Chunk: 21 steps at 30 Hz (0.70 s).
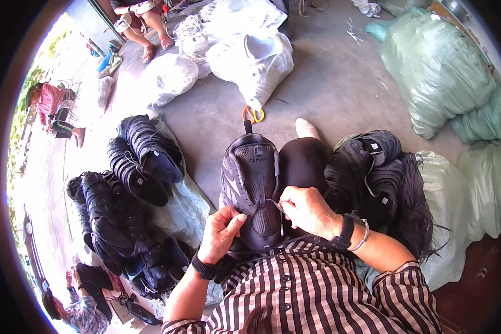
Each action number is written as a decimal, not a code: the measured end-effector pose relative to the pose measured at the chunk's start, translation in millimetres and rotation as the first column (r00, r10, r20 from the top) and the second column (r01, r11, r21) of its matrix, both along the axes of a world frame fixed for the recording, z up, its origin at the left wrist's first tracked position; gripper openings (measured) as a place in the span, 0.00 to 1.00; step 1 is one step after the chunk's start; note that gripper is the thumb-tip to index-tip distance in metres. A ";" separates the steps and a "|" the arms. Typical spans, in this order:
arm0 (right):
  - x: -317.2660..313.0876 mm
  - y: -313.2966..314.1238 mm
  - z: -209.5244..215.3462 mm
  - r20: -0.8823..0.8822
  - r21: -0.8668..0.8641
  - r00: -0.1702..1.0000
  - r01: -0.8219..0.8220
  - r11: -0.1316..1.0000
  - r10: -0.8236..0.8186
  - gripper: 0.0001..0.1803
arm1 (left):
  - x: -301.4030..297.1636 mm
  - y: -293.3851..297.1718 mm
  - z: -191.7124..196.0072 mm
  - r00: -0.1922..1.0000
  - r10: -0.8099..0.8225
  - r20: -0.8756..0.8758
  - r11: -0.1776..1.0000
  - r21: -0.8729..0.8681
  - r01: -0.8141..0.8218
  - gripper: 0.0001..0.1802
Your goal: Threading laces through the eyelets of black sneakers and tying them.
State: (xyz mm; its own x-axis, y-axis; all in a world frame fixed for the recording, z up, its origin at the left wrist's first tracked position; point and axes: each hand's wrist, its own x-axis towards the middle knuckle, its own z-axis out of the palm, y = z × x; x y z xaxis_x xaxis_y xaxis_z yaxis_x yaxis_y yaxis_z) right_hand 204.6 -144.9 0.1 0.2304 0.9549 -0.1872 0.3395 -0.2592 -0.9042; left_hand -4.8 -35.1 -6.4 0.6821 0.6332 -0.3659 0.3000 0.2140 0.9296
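Note:
A dark grey sneaker upper [249, 167] with a pale side stripe rests on my lap, its toe toward me. My left hand [222, 231] is closed in a pinch at the left edge of its lace rows, on a dark shoelace that its fingers mostly hide. On the other side, my right hand [312, 211] pinches the shoelace [273, 204], which runs across from the shoe's throat. A lighter lace tip hangs down beside the toe. Just past the heel loop lie scissors [253, 115] with orange and yellow handles.
Stacks of black uppers [111, 222] lie on sheeting to my left. More uppers [367, 172] and a bundle of dark laces [409, 206] are at my right. White sacks [256, 61] stand ahead, green sacks [434, 72] at far right. Other people sit at the left.

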 end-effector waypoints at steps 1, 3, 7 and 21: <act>0.1 2.5 2.2 0.000 0.000 1.000 0.001 1.000 -0.001 0.05 | 0.4 0.0 0.8 1.000 0.009 0.004 1.000 -0.010 -0.008 0.14; -1.0 8.1 7.5 -0.004 -0.069 0.999 0.040 0.997 -0.041 0.07 | 2.5 0.4 4.2 1.000 0.002 -0.025 1.000 0.010 -0.002 0.14; -7.1 5.5 0.7 0.406 0.122 0.914 -0.062 0.991 0.007 0.06 | 6.7 -1.5 6.5 0.999 0.015 -0.037 1.000 0.013 -0.015 0.14; 0.3 6.6 12.3 -0.201 -0.107 0.978 -0.076 0.991 0.053 0.05 | 12.4 -4.1 2.5 0.991 0.120 0.060 0.993 0.000 -0.120 0.13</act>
State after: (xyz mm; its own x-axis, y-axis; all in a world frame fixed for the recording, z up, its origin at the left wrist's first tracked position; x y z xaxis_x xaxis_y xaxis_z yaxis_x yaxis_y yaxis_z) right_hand 204.9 -138.3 12.4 0.1166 0.9366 -0.3304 0.1768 -0.3469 -0.9211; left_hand 7.6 -39.2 -3.9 0.6219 0.7129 -0.3241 0.2164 0.2413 0.9460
